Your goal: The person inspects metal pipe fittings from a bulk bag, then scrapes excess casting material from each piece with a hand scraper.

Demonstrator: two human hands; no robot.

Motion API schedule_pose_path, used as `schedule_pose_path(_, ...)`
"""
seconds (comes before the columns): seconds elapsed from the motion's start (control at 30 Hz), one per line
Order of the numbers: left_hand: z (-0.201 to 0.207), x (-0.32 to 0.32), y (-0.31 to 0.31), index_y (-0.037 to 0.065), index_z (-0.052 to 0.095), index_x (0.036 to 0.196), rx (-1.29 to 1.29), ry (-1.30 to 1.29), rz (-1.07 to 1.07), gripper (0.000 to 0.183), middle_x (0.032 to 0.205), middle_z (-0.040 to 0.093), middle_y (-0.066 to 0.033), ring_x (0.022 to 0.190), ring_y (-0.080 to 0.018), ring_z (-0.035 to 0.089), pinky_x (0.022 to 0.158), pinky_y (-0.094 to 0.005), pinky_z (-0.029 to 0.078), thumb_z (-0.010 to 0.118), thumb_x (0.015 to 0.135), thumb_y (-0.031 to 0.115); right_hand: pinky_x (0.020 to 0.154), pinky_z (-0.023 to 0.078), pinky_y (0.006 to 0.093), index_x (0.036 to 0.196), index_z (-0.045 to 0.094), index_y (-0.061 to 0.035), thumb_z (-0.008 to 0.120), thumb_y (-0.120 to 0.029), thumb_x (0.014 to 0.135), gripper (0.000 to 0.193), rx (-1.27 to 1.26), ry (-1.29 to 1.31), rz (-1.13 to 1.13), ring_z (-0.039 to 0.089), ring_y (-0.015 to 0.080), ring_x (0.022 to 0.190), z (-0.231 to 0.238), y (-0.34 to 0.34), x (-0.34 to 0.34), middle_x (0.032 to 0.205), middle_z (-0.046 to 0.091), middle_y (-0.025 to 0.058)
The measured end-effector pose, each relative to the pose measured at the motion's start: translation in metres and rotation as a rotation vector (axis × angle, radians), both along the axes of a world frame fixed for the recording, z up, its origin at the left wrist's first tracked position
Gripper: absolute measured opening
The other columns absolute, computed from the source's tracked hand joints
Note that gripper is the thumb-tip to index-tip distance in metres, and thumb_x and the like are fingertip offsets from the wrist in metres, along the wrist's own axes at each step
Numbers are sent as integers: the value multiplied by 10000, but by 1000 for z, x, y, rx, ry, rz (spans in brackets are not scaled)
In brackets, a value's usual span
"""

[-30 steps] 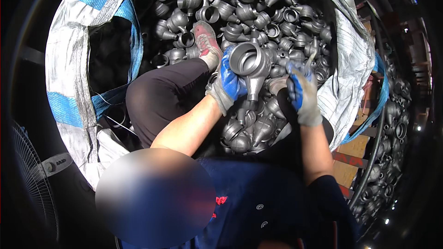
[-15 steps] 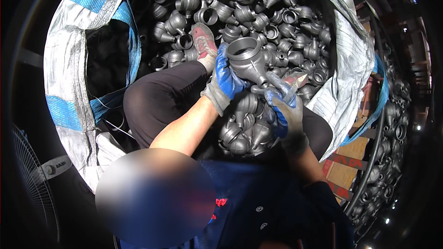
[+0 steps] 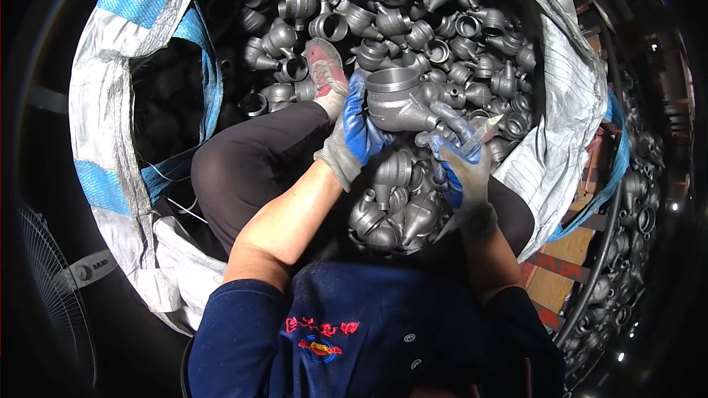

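My left hand, in a blue-coated grey glove, is closed around the side of a dark grey pipe fitting. The fitting has a wide threaded mouth facing up and away, and a narrow spout pointing right. At the spout's end is my gloved right hand, its index finger stretched along beside it. A knife with a pale, pointed blade sticks out of the right hand toward the upper right; its handle is hidden in the fingers. More fittings lie heaped in my lap below the hands.
Many like fittings fill the big white woven bag with blue straps around my legs. My pink shoe rests among them. A fan stands at left. Another pile of fittings and wooden boards are at right.
The fitting has tipped, so its mouth shows more edge-on and its spout swings to the right. My right hand has shifted slightly right, and the knife's blade has moved rightward with it.
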State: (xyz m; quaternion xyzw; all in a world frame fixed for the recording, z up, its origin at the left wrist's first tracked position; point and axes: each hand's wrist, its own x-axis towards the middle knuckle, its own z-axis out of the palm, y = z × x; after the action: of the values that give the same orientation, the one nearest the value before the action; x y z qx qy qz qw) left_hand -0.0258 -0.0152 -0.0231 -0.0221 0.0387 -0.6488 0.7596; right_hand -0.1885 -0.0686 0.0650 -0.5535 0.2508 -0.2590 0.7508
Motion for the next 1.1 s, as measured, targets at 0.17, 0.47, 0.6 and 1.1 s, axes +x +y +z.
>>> schedule_pose_path(0.17,-10,-1,0,38,454,1356,-8,-10,-27,668,1302,549,-179,1183,-323,555,1037,-482,441,472,945,565,835,534,275,1327,485,30,635,51,862,489,100,68,58,649,152,970,-2,13,-13,1023,654,97)
schedule_pose_path(0.47,-17,14,4,32,532,1265,-99,-137,98,499,1175,636,-144,1073,-270,625,957,-451,510,387,1016,439,790,544,238,1236,574,18,661,89,825,426,7,54,185,665,136,924,-27,30,-20,1050,667,98)
schedule_pose_path(0.6,-13,15,6,41,539,1241,-18,-354,221,375,1160,639,-119,1049,-241,634,930,-408,534,379,1032,308,809,532,247,1214,588,29,671,46,808,416,125,64,134,659,131,923,-32,22,-25,1047,672,91)
schedule_pose_path(1.1,17,22,3,57,381,1404,78,-498,279,449,1285,551,-96,1161,-208,573,997,-353,493,514,988,162,564,394,205,1288,480,-57,467,-140,982,317,484,68,13,481,64,624,-34,-2,-32,784,519,-8)
